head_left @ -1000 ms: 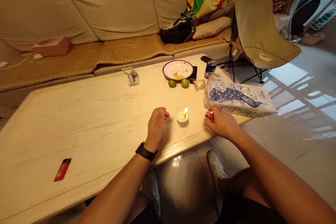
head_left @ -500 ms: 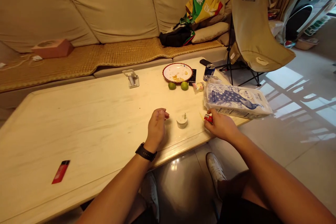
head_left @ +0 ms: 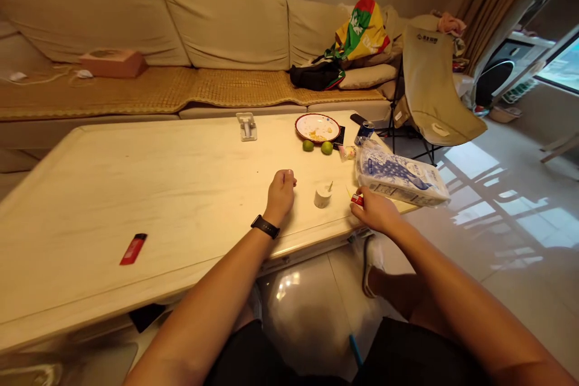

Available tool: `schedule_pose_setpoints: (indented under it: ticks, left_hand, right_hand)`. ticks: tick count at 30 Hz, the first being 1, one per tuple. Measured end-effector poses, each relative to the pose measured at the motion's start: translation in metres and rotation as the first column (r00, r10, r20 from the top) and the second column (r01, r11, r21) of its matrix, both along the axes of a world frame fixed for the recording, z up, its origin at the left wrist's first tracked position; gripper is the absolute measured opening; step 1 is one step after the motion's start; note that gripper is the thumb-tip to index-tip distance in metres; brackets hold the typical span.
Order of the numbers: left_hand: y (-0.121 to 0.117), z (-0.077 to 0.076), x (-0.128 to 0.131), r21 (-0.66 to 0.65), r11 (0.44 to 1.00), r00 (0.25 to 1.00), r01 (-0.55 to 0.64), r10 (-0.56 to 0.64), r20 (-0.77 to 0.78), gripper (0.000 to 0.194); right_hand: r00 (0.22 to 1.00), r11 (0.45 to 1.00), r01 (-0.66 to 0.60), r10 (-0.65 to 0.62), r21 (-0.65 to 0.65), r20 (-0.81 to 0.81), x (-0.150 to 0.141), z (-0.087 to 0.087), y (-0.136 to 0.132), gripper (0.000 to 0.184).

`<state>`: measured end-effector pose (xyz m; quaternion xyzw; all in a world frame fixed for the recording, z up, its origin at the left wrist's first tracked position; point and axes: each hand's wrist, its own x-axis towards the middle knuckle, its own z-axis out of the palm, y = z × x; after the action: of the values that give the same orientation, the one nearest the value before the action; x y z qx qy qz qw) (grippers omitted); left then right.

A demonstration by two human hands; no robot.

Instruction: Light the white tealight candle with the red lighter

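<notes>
In my right hand [head_left: 377, 210] is a small red lighter [head_left: 357, 199], held between thumb and fingers over the table's near edge. A thin yellow streak like a flame rises at its left end. To its left stands a small white round cup [head_left: 322, 197] with a short thin stick poking up from it. My left hand [head_left: 281, 193], with a black watch [head_left: 265, 227] at the wrist, rests on the other side of the cup, apart from it. Its fingers are curled closed and mostly hidden; nothing shows in them.
On the pale table [head_left: 194, 193] lie a slim red object with a black end [head_left: 134, 249], a white holder [head_left: 246, 126], a red-rimmed plate [head_left: 317, 128], two green limes [head_left: 326, 148], a blue can [head_left: 365, 130] and a blue-white tissue pack [head_left: 400, 178]. A folding chair [head_left: 425, 90] stands behind.
The view has shifted, with the table things lower-left or right in the frame. My left fingers have curled in more tightly. My right hand still holds the lighter beside the cup.
</notes>
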<state>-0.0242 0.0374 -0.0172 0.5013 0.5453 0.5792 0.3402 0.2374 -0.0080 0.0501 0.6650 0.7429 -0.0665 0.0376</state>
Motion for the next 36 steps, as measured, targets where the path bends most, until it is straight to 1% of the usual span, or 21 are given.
schedule_pose_setpoints:
  ticks: [3,6,9,12,14,19,23,28,36]
  left_hand:
    - [-0.001,0.005,-0.002,-0.002,1.000,1.000,-0.003,0.003,0.027,0.038]
    - [0.000,0.009,0.002,0.012,1.000,0.999,0.014,-0.014,0.034,0.039]
    - [-0.001,0.007,0.004,-0.015,0.999,0.999,0.039,-0.038,0.016,0.039]
    - [-0.006,0.005,0.002,-0.032,0.999,0.999,0.041,-0.041,0.007,0.040]
    - [-0.010,0.006,0.001,-0.036,0.999,0.999,0.035,-0.034,0.028,0.041]
    - [-0.020,0.012,0.003,-0.039,0.997,0.997,0.068,-0.067,0.025,0.041]
    - [-0.024,0.013,0.007,-0.034,0.996,0.997,0.081,-0.081,0.015,0.040]
    - [-0.026,0.015,0.008,-0.048,0.996,0.997,0.081,-0.080,0.015,0.039]
    - [-0.027,0.015,0.008,-0.058,0.996,0.997,0.071,-0.071,0.011,0.040]
  right_hand:
    - [1.000,1.000,-0.002,0.002,-0.011,-0.006,-0.002,0.001,0.010,0.046]
    - [0.999,1.000,0.002,-0.002,-0.010,-0.052,-0.002,-0.007,0.018,0.045]
    - [0.995,1.000,0.010,-0.013,-0.028,-0.095,-0.003,-0.015,0.021,0.043]
    - [0.994,1.000,-0.006,0.003,-0.028,-0.113,-0.006,-0.018,0.023,0.045]
    - [0.993,1.000,-0.010,0.010,-0.004,-0.121,-0.010,-0.017,0.024,0.047]
    - [0.994,0.999,-0.036,0.040,0.034,-0.105,-0.025,-0.014,0.025,0.047]
    - [0.995,0.999,-0.020,0.024,0.051,-0.092,-0.034,-0.007,0.026,0.049]
    - [0.998,0.999,-0.028,0.031,0.040,-0.062,-0.043,0.000,0.029,0.048]
    - [0.996,0.997,-0.064,0.066,0.033,-0.056,-0.050,0.003,0.032,0.046]
